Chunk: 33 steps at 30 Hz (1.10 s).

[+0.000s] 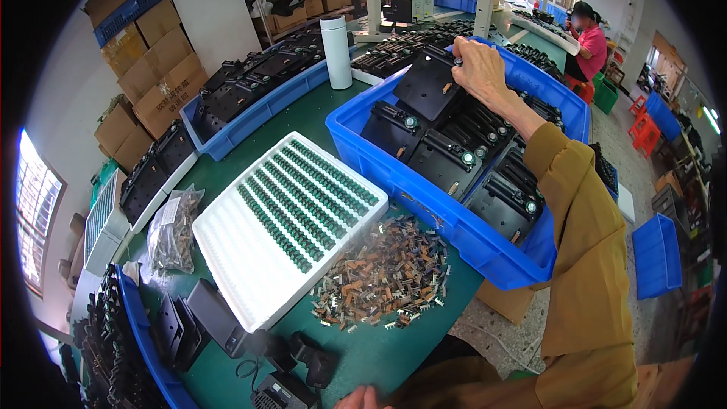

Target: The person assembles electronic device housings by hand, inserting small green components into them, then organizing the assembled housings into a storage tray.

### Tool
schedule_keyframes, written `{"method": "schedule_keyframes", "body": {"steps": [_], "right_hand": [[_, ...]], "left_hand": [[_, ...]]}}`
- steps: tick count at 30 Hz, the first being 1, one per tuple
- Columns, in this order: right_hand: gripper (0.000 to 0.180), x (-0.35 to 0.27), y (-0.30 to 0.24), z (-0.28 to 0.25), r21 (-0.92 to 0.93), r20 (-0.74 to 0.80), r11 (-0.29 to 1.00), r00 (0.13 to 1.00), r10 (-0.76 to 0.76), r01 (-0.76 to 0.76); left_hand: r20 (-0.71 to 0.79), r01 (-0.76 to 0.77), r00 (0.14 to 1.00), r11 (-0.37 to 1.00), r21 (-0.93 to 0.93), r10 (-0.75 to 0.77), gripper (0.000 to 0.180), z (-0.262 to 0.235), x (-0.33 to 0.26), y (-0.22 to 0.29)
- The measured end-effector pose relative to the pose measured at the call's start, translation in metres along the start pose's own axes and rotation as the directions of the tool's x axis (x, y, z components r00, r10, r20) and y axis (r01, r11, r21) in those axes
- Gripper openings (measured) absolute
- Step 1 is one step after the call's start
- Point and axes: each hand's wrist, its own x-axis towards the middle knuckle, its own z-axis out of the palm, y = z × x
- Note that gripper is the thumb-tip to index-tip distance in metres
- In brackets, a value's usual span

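My right hand (483, 68) reaches over the blue bin (447, 231) and grips the top edge of a black plastic housing (424, 92). This flat housing is tilted up at the bin's far left corner, and a small brown part sits on its face. More black housings (447, 160), each with a tube-like ridge and a round greenish end, are stacked in the bin. Of my left hand (362, 398) only some fingertips show at the lower edge; what it holds, if anything, is hidden. Black devices with a cable (284, 386) lie close to it.
A white foam tray (265, 257) with rows of small green coils stands beside a pile of small brown slide switches (382, 276). A white bottle (336, 53), a bag of parts (173, 231) and blue trays of black housings (257, 98) surround them. A person in pink (592, 49) sits far right.
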Motion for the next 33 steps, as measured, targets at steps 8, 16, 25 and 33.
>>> {"method": "schedule_keyframes", "body": {"steps": [8,16,25,33], "right_hand": [[0.021,-0.005,-0.004,0.012,0.031,0.01,0.999,1.0,0.018,-0.019],[0.015,-0.004,-0.006,0.016,0.025,0.008,1.0,1.0,-0.004,0.004],[0.016,-0.005,0.005,0.019,0.034,0.062,0.999,0.998,0.018,-0.02],[0.037,0.0,-0.018,0.038,-0.01,0.158,1.0,0.987,0.025,-0.024]], "left_hand": [[0.002,-0.009,1.0,1.0,-0.001,0.009,0.036,0.0,0.0,0.0],[-0.011,-0.012,1.0,1.0,-0.017,0.012,0.036,0.0,0.001,-0.001],[-0.027,-0.018,0.999,1.0,-0.011,0.018,0.037,0.004,0.003,0.006],[-0.025,0.014,1.0,1.0,0.019,-0.014,0.035,-0.002,0.006,-0.004]]}}
